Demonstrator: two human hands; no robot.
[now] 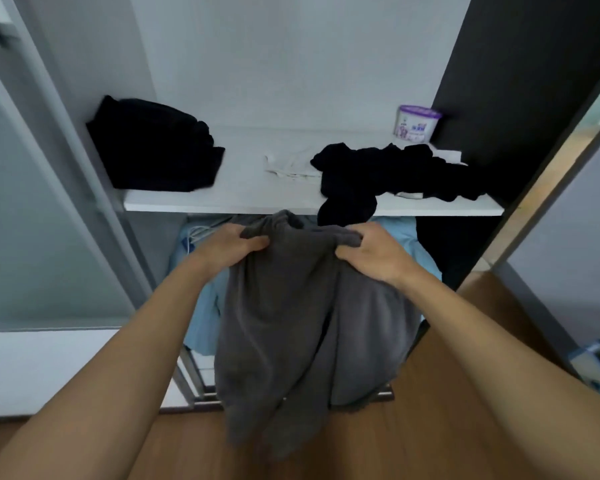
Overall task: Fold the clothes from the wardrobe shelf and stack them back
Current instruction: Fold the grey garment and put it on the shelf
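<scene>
Grey garment [291, 306] held hanging below the shelf [243, 202] edge, top edge pinched by left hand [229, 247] and right hand [371, 251], black folded stack [153, 150] at shelf left, black heap [388, 171] at right.

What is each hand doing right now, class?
Left hand: closed, gripping the top edge of the grey garment.
Right hand: closed, gripping the same garment's top edge.

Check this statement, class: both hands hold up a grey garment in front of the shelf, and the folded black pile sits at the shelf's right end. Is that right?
Not quite. The head view shows the folded black pile at the left end of the shelf. The rest stands: the left hand and right hand hold up the grey garment.
</scene>
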